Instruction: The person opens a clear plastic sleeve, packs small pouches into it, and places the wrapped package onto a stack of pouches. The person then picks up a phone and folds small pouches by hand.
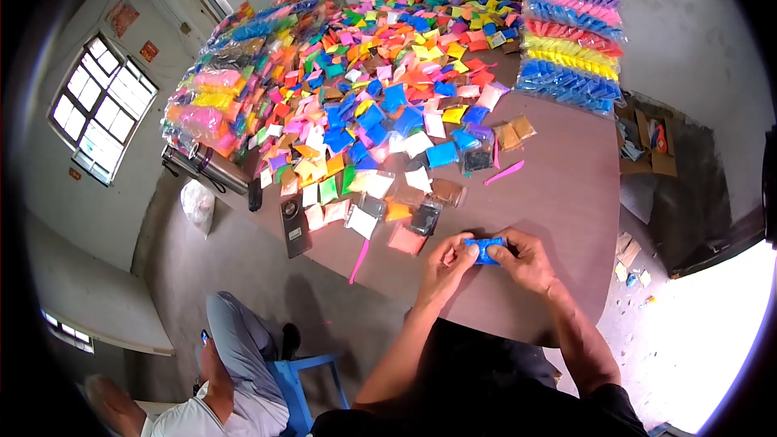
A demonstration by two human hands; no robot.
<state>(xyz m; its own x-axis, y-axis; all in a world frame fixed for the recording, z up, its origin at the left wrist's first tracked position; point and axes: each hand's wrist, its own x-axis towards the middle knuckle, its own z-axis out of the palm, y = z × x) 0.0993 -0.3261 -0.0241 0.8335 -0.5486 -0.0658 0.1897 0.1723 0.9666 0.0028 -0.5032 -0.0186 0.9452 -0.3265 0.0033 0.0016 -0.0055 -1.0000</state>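
Note:
Between my two hands, over the near part of the brown table [530, 178], is a small blue packet [484, 251]. My left hand [450, 265] grips its left end, thumb on top. The right end is pinched by my right hand [524, 262], also with the thumb on top. To the left of my hands lie a salmon packet [407, 239] and a black packet [425, 218]. A big heap of small coloured packets [396, 73] covers the far part of the table. Two pink strips, one [505, 172] beyond my hands and another [359, 261] at the left, lie on the table.
Bundled clear bags of packets [571, 32] stand at the back right, more bags [218, 89] at the left. A steel flask [222, 171] and a dark phone-like object [295, 226] lie near the left edge. A seated person [235, 372] is at the lower left on a blue chair [295, 388].

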